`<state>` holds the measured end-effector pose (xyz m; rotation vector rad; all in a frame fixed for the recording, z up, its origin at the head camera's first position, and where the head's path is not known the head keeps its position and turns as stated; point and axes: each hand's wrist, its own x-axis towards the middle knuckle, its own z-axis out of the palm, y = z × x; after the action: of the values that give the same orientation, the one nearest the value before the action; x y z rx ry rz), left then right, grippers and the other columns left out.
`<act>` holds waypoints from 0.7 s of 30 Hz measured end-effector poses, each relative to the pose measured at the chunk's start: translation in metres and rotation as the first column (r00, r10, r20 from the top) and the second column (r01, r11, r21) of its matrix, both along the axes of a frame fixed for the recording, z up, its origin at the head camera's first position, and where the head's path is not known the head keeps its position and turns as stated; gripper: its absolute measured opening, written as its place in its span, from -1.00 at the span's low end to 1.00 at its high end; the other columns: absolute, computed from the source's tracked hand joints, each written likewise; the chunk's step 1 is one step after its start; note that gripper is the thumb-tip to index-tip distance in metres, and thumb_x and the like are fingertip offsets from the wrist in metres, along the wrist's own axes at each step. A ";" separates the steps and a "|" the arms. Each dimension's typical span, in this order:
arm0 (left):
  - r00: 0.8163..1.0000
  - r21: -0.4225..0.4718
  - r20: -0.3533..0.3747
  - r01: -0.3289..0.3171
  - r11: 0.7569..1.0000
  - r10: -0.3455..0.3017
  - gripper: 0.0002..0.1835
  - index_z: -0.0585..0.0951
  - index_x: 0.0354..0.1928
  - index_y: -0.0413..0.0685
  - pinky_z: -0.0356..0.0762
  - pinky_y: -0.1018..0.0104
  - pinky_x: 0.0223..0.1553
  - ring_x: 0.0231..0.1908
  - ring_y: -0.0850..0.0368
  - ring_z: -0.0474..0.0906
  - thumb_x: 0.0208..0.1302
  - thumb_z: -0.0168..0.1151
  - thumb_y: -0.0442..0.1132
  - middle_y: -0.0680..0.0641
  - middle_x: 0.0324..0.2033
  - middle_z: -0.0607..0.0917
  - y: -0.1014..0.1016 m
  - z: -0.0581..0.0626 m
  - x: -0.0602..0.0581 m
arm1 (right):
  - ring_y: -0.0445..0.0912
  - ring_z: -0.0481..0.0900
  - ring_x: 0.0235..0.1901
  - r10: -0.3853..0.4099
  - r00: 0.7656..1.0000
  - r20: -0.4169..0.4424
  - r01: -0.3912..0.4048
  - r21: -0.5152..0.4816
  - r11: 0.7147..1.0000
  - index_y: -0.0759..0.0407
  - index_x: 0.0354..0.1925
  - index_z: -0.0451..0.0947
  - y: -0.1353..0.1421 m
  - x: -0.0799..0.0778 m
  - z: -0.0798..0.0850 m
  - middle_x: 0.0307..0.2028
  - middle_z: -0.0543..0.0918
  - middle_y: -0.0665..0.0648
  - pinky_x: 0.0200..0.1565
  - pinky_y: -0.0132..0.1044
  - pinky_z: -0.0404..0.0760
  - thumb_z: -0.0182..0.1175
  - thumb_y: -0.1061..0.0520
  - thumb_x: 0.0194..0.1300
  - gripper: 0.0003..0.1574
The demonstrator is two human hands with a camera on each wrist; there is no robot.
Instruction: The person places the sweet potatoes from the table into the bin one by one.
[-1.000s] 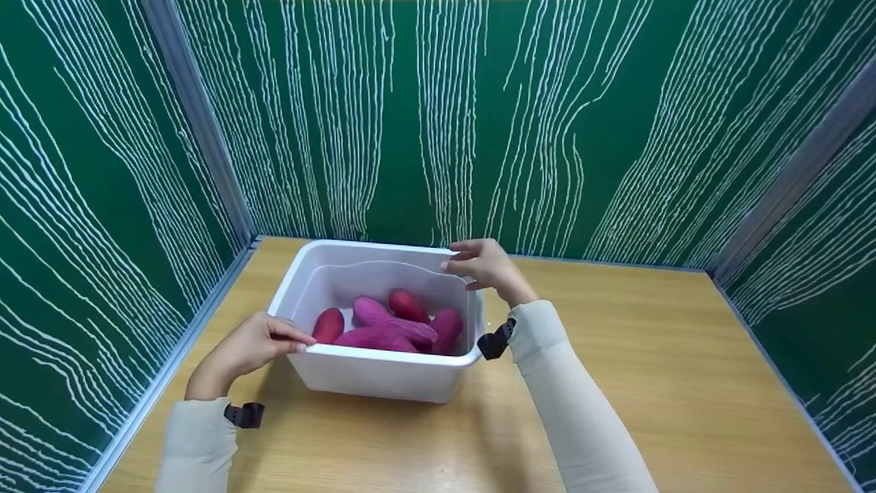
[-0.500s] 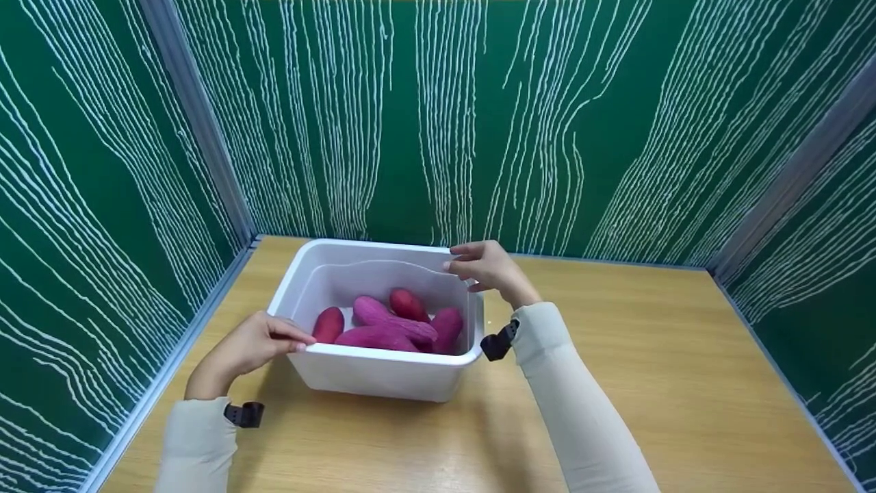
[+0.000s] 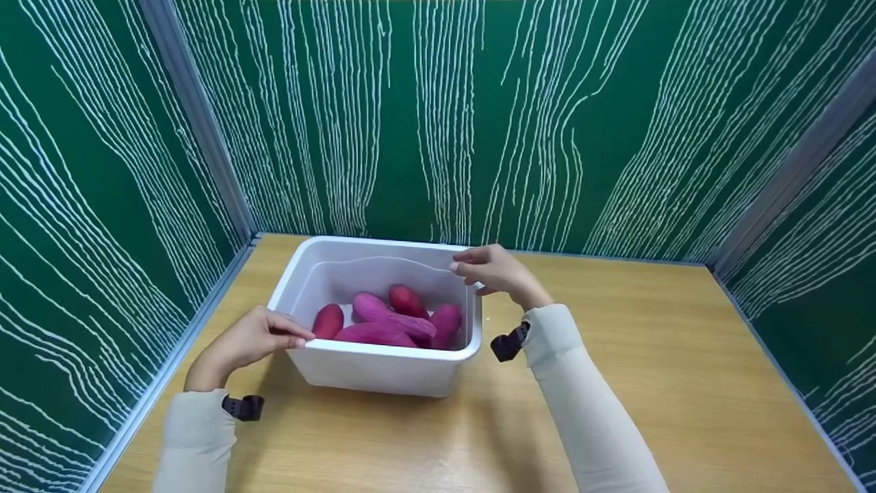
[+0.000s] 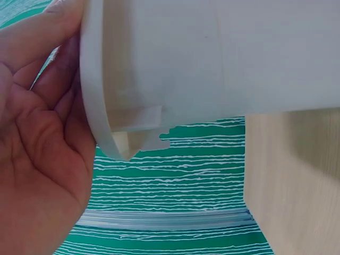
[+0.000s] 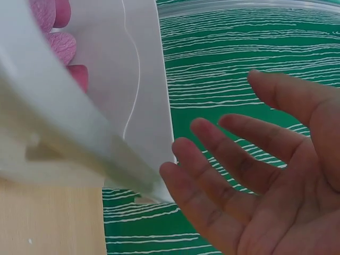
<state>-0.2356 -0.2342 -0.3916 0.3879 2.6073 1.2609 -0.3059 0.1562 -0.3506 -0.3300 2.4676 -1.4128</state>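
A white plastic bin (image 3: 383,373) stands in the left half of the table, with several pink and red sweet potatoes (image 3: 373,334) inside. At its front left corner my left hand (image 3: 256,339) pinches the rim between thumb and fingers. The left wrist view shows that hand (image 4: 48,117) against the bin's rim (image 4: 93,79). My right hand (image 3: 499,272) is beside the back right corner, its fingers loosely bent and spread. In the right wrist view, the fingertips of this hand (image 5: 255,170) are at the bin's corner; whether they touch it I cannot tell.
The wooden table (image 3: 650,356) extends to the right of the bin. Green panels with white wavy lines (image 3: 520,123) rise behind and at both sides, joined by grey posts (image 3: 198,116). A black wrist camera (image 3: 510,342) sits on each sleeve.
My right hand has shifted slightly right, away from the bin's back right corner. The left hand keeps its hold on the rim, and the sweet potatoes lie as before.
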 end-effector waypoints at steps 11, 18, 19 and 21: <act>0.998 -0.105 -0.032 0.051 0.993 -0.055 -0.85 0.77 -0.18 -0.14 0.43 -0.18 0.07 -0.04 -0.13 0.46 0.21 0.35 -0.32 -0.12 -0.18 0.72 -0.001 0.013 -0.002 | 0.12 0.56 -0.07 0.058 0.996 -0.066 -0.053 0.072 0.996 0.25 0.23 0.48 0.014 0.006 -0.001 0.02 0.63 0.23 -0.08 -0.01 0.62 0.18 -0.02 0.39 -0.44; 0.996 -0.205 0.015 0.090 0.975 -0.089 -0.73 0.70 0.02 -0.14 0.45 -0.16 0.08 0.02 -0.16 0.47 0.34 0.25 -0.23 -0.15 -0.06 0.68 0.018 0.028 -0.003 | 0.09 0.59 -0.05 0.072 0.963 -0.261 -0.045 0.108 0.993 0.28 0.18 0.53 0.028 0.011 -0.003 0.04 0.62 0.25 -0.03 -0.06 0.60 0.17 0.08 0.40 -0.54; 0.995 -0.210 0.018 0.097 0.973 -0.095 -0.70 0.67 0.08 -0.12 0.43 -0.17 0.11 0.07 -0.18 0.46 0.37 0.21 -0.21 -0.16 0.00 0.65 0.023 0.030 -0.003 | 0.10 0.59 -0.05 0.075 0.957 -0.281 -0.043 0.117 0.992 0.30 0.17 0.53 0.030 0.012 -0.003 0.04 0.62 0.26 -0.03 -0.05 0.60 0.17 0.10 0.40 -0.54; 0.994 -0.225 0.002 0.111 0.968 -0.113 -0.63 0.59 0.20 -0.09 0.36 -0.20 0.16 0.18 -0.23 0.39 0.41 0.16 -0.20 -0.19 0.14 0.58 0.032 0.032 -0.004 | 0.11 0.59 -0.05 0.100 0.944 -0.315 -0.056 0.147 0.988 0.33 0.17 0.52 0.034 0.014 -0.004 0.04 0.61 0.29 -0.04 -0.04 0.61 0.16 0.11 0.41 -0.54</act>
<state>-0.2395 -0.2022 -0.3597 0.4931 2.6576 0.9178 -0.2917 0.1903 -0.3549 -0.6688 2.7563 -1.2316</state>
